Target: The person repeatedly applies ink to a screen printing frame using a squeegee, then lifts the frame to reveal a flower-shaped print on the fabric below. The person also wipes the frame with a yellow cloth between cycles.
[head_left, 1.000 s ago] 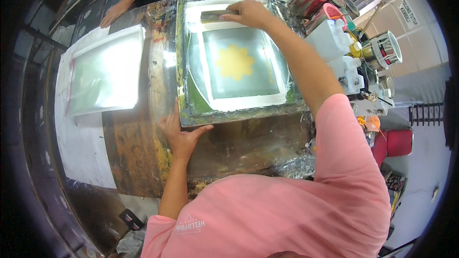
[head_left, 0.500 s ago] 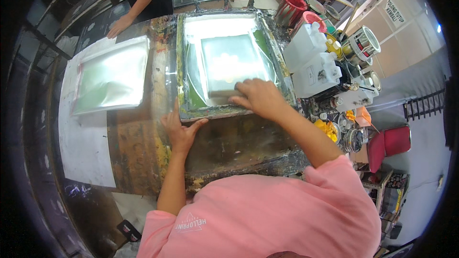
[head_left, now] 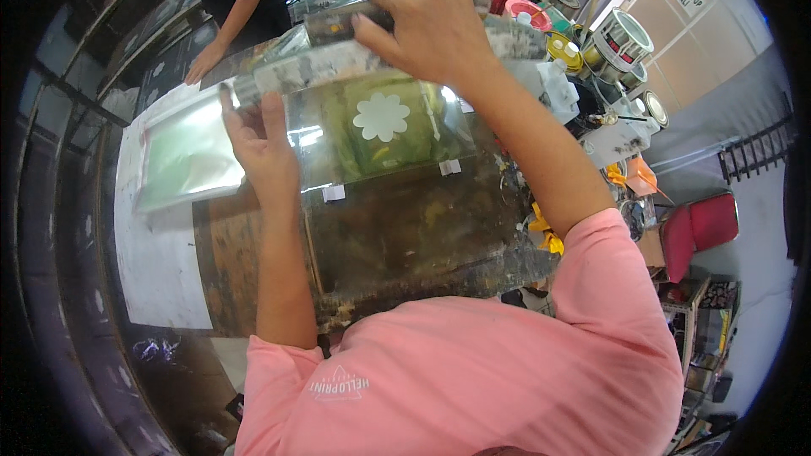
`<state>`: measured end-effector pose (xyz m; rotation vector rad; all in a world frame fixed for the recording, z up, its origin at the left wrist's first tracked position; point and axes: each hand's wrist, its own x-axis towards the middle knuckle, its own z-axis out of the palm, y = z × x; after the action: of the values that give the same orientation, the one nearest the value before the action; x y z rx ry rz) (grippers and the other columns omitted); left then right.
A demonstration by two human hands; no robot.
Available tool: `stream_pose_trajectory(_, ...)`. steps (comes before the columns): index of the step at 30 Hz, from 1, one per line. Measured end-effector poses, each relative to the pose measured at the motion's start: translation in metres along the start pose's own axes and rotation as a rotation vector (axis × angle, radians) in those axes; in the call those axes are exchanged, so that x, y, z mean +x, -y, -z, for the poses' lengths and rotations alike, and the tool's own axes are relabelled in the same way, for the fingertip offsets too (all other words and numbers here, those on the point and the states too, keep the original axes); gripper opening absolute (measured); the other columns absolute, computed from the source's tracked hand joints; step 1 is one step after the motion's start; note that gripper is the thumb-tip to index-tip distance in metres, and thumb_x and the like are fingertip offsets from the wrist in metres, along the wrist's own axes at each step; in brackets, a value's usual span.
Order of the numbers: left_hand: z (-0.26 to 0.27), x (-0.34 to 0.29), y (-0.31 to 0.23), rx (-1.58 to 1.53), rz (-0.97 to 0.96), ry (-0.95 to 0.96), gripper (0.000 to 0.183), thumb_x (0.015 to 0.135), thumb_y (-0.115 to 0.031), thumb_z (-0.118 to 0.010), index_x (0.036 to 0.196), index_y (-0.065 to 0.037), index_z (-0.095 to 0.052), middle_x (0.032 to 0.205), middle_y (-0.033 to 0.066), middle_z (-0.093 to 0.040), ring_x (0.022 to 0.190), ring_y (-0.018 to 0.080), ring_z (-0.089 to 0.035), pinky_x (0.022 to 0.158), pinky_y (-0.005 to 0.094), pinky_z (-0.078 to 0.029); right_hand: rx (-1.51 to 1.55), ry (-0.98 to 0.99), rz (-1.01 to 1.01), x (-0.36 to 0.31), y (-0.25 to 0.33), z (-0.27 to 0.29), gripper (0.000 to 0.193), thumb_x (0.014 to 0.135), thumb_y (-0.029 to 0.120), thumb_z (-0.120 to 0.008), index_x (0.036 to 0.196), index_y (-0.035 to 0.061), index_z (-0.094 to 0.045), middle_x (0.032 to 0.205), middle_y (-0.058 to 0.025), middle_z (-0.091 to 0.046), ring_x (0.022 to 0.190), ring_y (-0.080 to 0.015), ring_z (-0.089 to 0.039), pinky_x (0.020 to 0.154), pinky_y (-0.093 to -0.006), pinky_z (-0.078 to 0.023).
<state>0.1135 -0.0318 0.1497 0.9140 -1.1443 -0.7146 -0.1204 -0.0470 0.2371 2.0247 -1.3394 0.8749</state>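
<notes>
The screen-printing frame (head_left: 325, 66) is tilted up, its near edge raised and blurred. My left hand (head_left: 263, 143) grips the frame's near left corner between thumb and fingers. Above the raised edge, my right hand (head_left: 431, 29) is closed on a squeegee (head_left: 329, 27), a brownish bar partly hidden by blur and fingers. Below the frame lies a clear plastic sheet (head_left: 317, 156) over a green area, showing a white flower shape (head_left: 382, 116). Small white tabs (head_left: 334, 193) sit along its near edge.
A stack of clear plastic sheets (head_left: 190, 156) lies on white paper at left. A person's hand (head_left: 205, 61) rests beyond it. Paint cans (head_left: 621, 38), jugs (head_left: 557, 93) and yellow cloths (head_left: 545, 228) crowd the table's right side. A red chair (head_left: 697, 232) stands farther right.
The frame has swung up from lying flat, exposing the sheet with the white flower. My right hand and squeegee have moved up and away; my left hand has risen leftward with the frame's corner.
</notes>
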Motion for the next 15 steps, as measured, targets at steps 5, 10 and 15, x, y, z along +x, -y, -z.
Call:
stream_pose_trajectory(5, 0.02, -0.044, 0.027, 0.362, -0.119, 0.191, 0.052, 0.097, -0.021, -0.074, 0.14, 0.005, -0.059, 0.108, 0.0097, -0.063, 0.1, 0.0163, -0.057, 0.088, 0.0307, -0.047, 0.081, 0.091, -0.06, 0.038, -0.015, 0.011, 0.053, 0.096, 0.05, -0.055, 0.08, 0.0023, -0.072, 0.075, -0.0202, -0.071, 0.077, -0.0369, -0.07, 0.085, -0.0555, -0.046)
stream_pose_trajectory(10, 0.071, -0.144, 0.06, 0.619, 0.211, 0.42, 0.036, 0.089, -0.027, -0.085, 0.116, -0.004, -0.077, 0.077, 0.003, -0.059, 0.075, 0.0177, -0.057, 0.073, 0.0343, -0.047, 0.212, 0.092, -0.062, 0.056, -0.024, 0.015, 0.059, 0.096, 0.05, -0.052, 0.077, -0.0006, -0.074, 0.075, -0.0215, -0.072, 0.076, -0.0385, -0.072, 0.078, -0.0531, -0.052)
stream_pose_trajectory(15, 0.069, -0.155, 0.068, 0.88, -0.129, 0.728, 0.041, 0.082, -0.03, -0.089, 0.112, -0.004, -0.078, 0.075, 0.0074, -0.058, 0.069, 0.0239, -0.056, 0.065, 0.0376, -0.045, 0.102, -0.074, -0.018, 0.063, -0.036, -0.008, 0.06, 0.098, 0.049, -0.052, 0.078, -0.0028, -0.077, 0.079, -0.023, -0.074, 0.08, -0.0374, -0.074, 0.076, -0.0496, -0.056)
